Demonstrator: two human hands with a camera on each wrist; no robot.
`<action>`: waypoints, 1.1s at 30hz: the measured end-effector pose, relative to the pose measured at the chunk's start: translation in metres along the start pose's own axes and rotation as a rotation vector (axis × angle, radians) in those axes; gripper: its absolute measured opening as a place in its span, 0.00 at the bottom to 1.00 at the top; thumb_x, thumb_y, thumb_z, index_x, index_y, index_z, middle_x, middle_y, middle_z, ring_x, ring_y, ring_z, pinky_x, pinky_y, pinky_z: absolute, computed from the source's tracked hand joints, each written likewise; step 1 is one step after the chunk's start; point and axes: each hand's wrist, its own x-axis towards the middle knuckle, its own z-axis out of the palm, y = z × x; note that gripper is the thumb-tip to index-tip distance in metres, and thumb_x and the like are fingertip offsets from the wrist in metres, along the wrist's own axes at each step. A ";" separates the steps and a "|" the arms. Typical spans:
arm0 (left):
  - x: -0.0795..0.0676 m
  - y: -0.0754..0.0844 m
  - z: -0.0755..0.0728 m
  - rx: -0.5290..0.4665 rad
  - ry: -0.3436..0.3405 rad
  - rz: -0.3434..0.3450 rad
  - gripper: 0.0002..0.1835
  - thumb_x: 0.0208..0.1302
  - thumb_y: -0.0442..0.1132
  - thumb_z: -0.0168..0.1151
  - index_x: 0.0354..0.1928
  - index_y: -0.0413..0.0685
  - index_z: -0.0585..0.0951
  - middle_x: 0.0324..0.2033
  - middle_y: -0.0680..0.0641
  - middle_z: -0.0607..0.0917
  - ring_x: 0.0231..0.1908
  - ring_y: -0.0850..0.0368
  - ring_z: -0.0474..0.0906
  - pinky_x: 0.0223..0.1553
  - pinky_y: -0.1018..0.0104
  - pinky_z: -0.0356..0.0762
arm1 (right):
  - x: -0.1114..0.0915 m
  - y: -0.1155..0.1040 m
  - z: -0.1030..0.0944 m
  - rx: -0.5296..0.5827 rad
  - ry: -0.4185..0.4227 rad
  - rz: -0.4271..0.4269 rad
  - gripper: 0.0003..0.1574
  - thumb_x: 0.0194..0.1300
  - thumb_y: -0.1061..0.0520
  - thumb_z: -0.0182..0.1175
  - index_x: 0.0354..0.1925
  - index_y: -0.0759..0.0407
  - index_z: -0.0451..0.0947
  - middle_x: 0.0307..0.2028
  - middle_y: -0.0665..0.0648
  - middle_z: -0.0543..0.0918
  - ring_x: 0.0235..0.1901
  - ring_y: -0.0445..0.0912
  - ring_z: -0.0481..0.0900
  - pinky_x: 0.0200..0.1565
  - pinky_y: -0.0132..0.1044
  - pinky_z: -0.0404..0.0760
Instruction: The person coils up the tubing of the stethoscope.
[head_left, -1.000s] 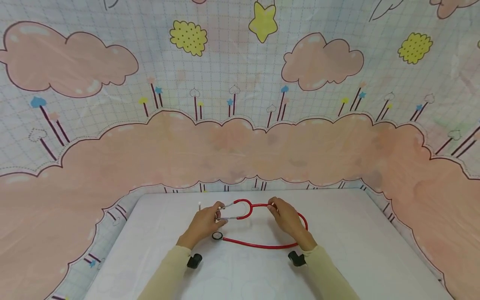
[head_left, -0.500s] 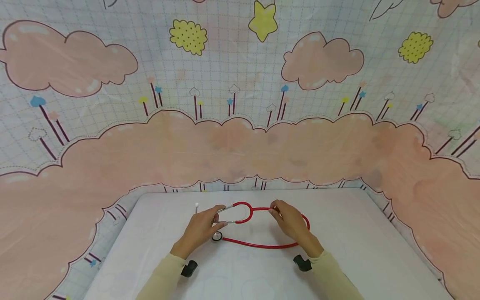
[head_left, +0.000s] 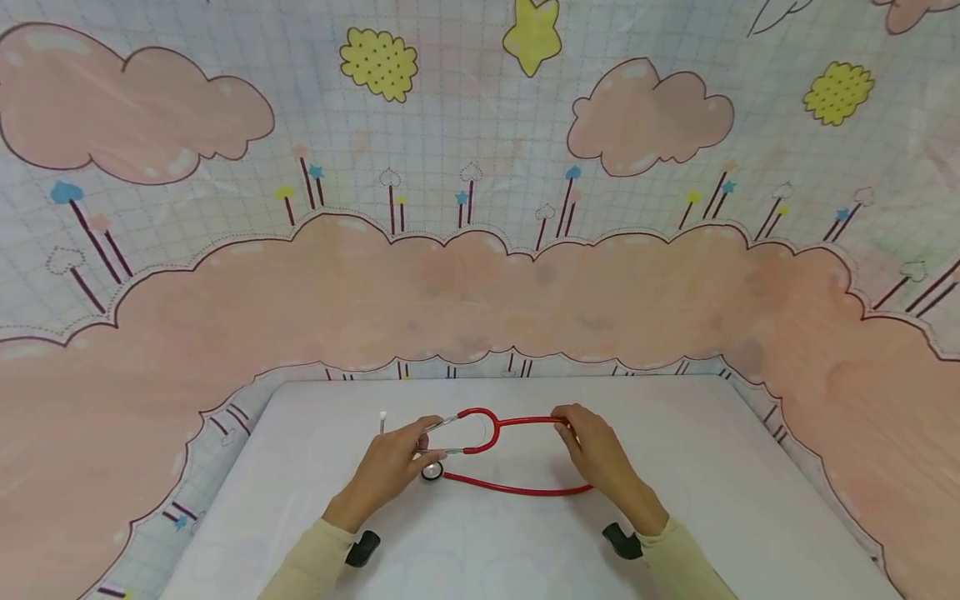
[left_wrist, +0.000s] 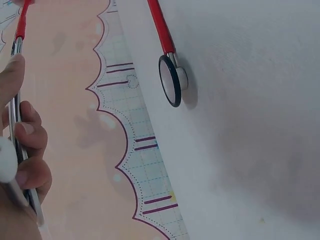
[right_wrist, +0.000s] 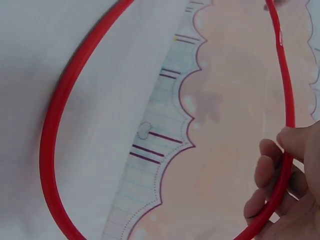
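Stethoscope point(head_left: 496, 432), held over the white table point(head_left: 495, 554), looks light, its red tube point(head_left: 517, 422) probably floppy and its metal arms point(head_left: 447, 420) stiff, slick and best gripped where the left hand's point(head_left: 386, 463) fingers pinch them, while the right hand's point(head_left: 604, 450) pinch the tube.

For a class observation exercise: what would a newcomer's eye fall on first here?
Probably the bright red, long-tubed stethoscope, held between the left hand at its silvery metal ear tubes and the right hand on its tubing. Its round, black-rimmed chest piece rests on the white tabletop. Behind, peach clouds decorate the patterned backdrop.
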 end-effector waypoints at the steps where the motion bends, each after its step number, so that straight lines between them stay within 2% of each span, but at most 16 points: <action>1: -0.001 0.001 -0.001 0.002 -0.007 0.003 0.27 0.55 0.47 0.73 0.58 0.55 0.77 0.24 0.63 0.74 0.22 0.70 0.65 0.26 0.76 0.66 | -0.001 -0.001 -0.002 -0.001 0.018 -0.019 0.12 0.68 0.57 0.62 0.50 0.56 0.78 0.38 0.49 0.82 0.35 0.39 0.75 0.41 0.36 0.81; 8: -0.005 0.006 -0.006 0.014 -0.031 0.027 0.27 0.55 0.48 0.72 0.57 0.55 0.76 0.25 0.63 0.75 0.23 0.71 0.65 0.27 0.77 0.67 | -0.003 -0.001 -0.016 -0.028 0.181 -0.239 0.12 0.62 0.61 0.66 0.45 0.54 0.81 0.36 0.47 0.82 0.35 0.39 0.76 0.38 0.34 0.78; 11: -0.006 0.008 -0.008 0.009 -0.030 0.041 0.27 0.55 0.47 0.73 0.57 0.55 0.77 0.25 0.63 0.76 0.24 0.70 0.66 0.28 0.77 0.67 | -0.003 -0.001 -0.020 -0.023 0.226 -0.303 0.09 0.64 0.59 0.65 0.45 0.55 0.83 0.35 0.48 0.82 0.35 0.40 0.76 0.37 0.34 0.77; 13: -0.007 0.009 -0.010 0.008 -0.028 0.058 0.27 0.55 0.46 0.74 0.56 0.54 0.77 0.25 0.63 0.76 0.24 0.70 0.66 0.28 0.76 0.67 | -0.003 -0.002 -0.023 -0.009 0.240 -0.330 0.10 0.69 0.53 0.60 0.45 0.55 0.83 0.35 0.49 0.82 0.35 0.41 0.76 0.37 0.34 0.77; 18: -0.007 0.013 -0.013 0.021 -0.036 0.085 0.26 0.54 0.47 0.74 0.56 0.56 0.77 0.25 0.64 0.77 0.24 0.70 0.66 0.28 0.77 0.68 | -0.001 -0.006 -0.026 0.047 0.253 -0.382 0.25 0.75 0.44 0.46 0.46 0.57 0.83 0.36 0.50 0.81 0.35 0.41 0.76 0.39 0.29 0.78; 23: -0.008 0.016 -0.015 0.007 -0.059 0.112 0.25 0.55 0.49 0.73 0.55 0.55 0.78 0.25 0.63 0.77 0.23 0.72 0.66 0.27 0.78 0.68 | 0.003 -0.011 -0.029 0.106 0.272 -0.434 0.23 0.75 0.46 0.46 0.46 0.58 0.82 0.36 0.51 0.80 0.34 0.41 0.75 0.37 0.24 0.78; 33: -0.010 0.026 -0.017 -0.012 -0.108 0.167 0.25 0.55 0.49 0.72 0.54 0.55 0.77 0.26 0.63 0.80 0.24 0.73 0.68 0.30 0.77 0.72 | 0.015 -0.025 -0.035 0.146 0.283 -0.516 0.20 0.75 0.48 0.49 0.46 0.57 0.82 0.36 0.52 0.81 0.31 0.41 0.76 0.34 0.23 0.78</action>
